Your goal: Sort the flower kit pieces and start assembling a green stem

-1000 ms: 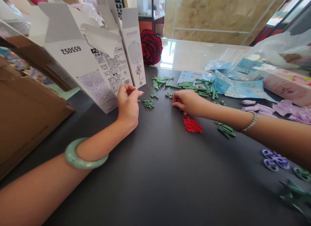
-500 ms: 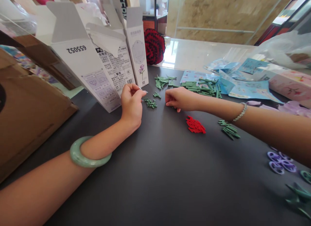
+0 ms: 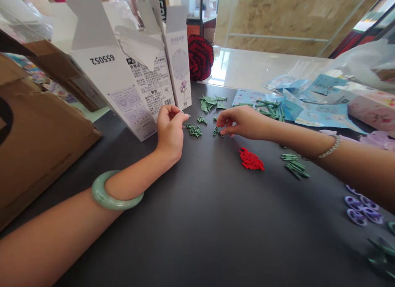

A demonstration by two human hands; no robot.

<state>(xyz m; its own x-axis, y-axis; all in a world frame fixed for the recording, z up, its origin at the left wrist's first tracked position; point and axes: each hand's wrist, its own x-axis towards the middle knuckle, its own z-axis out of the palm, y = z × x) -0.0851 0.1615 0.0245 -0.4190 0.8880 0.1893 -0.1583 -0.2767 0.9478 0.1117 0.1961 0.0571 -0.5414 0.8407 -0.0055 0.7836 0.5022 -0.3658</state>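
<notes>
Small green pieces (image 3: 215,133) lie on the dark tabletop (image 3: 197,221), just by the fingertips of the right hand (image 3: 240,122), whose thumb and forefinger are slightly parted. The left hand (image 3: 169,133) is beside a green heap (image 3: 195,131), thumb and forefinger close together; whether they grip anything I cannot tell. Nearer the viewer lie red pieces (image 3: 252,159), with green sticks (image 3: 296,169) to their right. Green leaves (image 3: 210,102) lie beyond, near an open white box (image 3: 119,81).

The left forearm (image 3: 75,221) slants forward, the left hand (image 3: 170,133) with thumb and index finger close together. The right forearm (image 3: 304,137) reaches inward, the right hand (image 3: 239,121) curled, thumb and fingertips slightly parted.
</notes>
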